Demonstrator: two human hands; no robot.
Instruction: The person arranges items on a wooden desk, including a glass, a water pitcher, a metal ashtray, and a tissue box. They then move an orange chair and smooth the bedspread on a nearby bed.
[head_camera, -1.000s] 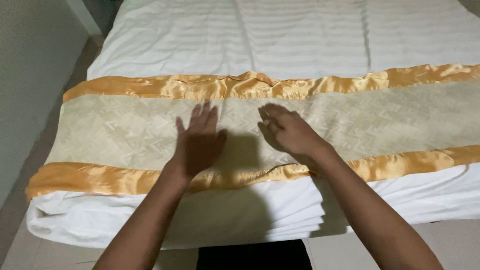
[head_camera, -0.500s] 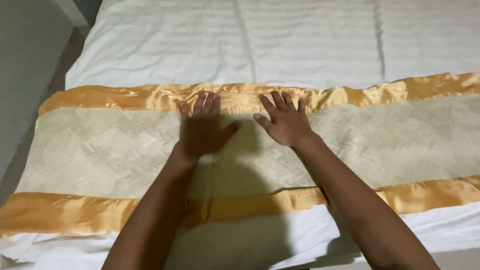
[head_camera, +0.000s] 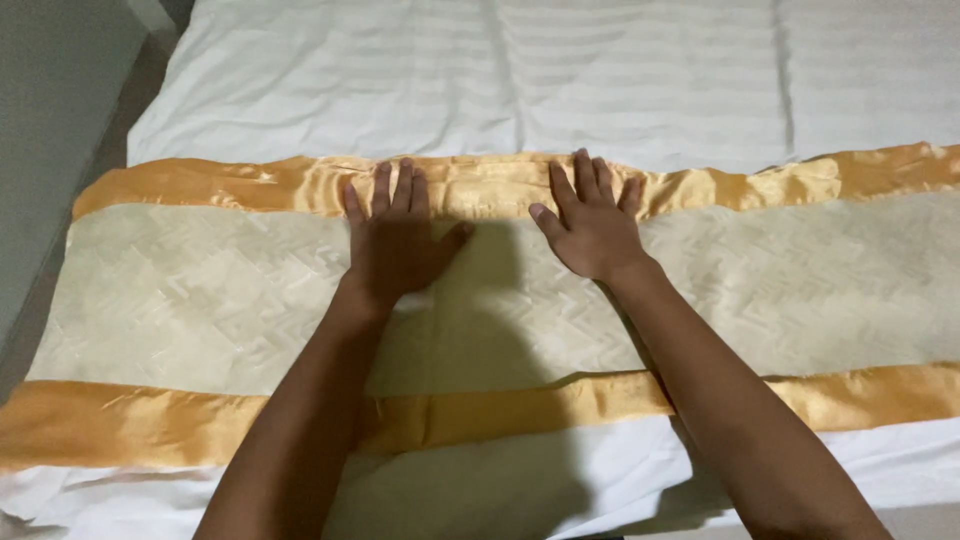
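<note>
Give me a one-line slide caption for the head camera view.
Left hand and right hand press flat on a cream bed runner, fingertips on its far gold satin border.

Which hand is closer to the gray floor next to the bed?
The left hand. It lies flat on the cream and gold runner, on the side toward the gray floor at the bed's left edge. The right hand lies flat beside it, farther from that floor.

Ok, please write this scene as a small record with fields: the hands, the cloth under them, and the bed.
left hand: flat, fingers spread, on the runner
right hand: flat, fingers spread, fingertips on the far gold band
bed runner: cream quilted cloth with gold satin borders, laid across the bed
far gold band: wrinkled between the hands
bedding: white, faintly striped
</note>
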